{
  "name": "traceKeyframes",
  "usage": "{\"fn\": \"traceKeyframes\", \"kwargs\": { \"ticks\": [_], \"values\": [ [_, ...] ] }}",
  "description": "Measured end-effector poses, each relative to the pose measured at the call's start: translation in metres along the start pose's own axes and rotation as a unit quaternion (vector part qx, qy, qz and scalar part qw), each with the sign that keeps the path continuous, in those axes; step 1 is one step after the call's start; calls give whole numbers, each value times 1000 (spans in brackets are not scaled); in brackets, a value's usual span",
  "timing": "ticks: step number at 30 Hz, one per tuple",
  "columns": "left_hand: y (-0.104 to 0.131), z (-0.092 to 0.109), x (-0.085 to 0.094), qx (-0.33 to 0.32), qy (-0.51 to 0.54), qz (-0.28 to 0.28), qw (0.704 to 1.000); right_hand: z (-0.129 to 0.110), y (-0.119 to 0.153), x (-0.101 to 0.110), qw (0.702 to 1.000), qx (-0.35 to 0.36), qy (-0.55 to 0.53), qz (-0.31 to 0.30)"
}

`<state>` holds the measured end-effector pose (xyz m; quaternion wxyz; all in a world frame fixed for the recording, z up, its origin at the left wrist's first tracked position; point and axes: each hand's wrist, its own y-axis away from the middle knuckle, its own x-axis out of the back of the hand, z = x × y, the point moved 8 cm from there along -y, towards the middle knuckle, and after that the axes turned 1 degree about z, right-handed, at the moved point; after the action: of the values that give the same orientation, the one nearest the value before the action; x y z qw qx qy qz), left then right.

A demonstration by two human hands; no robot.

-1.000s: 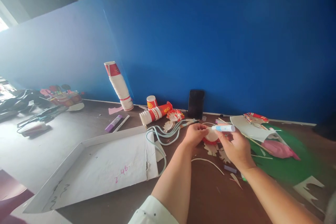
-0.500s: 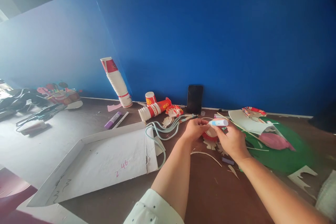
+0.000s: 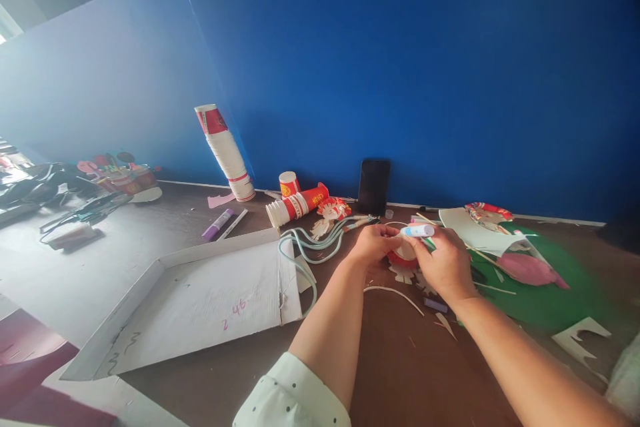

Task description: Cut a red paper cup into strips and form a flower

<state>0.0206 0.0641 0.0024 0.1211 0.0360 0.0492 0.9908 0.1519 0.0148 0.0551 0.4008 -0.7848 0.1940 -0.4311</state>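
Note:
A white glue stick (image 3: 418,231) lies between the fingers of my right hand (image 3: 448,263), its tip pointing left toward my left hand. My left hand (image 3: 374,244) pinches the edge of a small round red-and-white paper piece (image 3: 403,256). Both hands are close together over the brown table. Just below them lie pale cut-paper shapes (image 3: 403,273) and a purple cap (image 3: 435,305). The fingers partly hide the round piece.
An open white cardboard box lid (image 3: 200,307) is at left, beside pale looped cables (image 3: 320,247). Stacked paper cups (image 3: 227,157) lean near the blue partition. A black phone (image 3: 374,187) stands behind my hands. Green and pink paper (image 3: 530,269) lies right.
The whole view has shifted slightly. My hands and the glue stick hold almost the same place over the round piece.

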Motion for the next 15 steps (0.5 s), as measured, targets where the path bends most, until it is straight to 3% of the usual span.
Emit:
{"fn": "traceKeyframes", "kwargs": {
  "ticks": [8,10,15],
  "values": [
    [-8,-10,-2,3,16,-10,1000,25,5,6,978,-181,-102,-17],
    [-8,-10,-2,4,13,-14,1000,22,5,9,983,-153,-96,-13],
    [-2,-4,-2,2,-8,-20,1000,2,2,3,999,-4,-36,-20]
  ]
}}
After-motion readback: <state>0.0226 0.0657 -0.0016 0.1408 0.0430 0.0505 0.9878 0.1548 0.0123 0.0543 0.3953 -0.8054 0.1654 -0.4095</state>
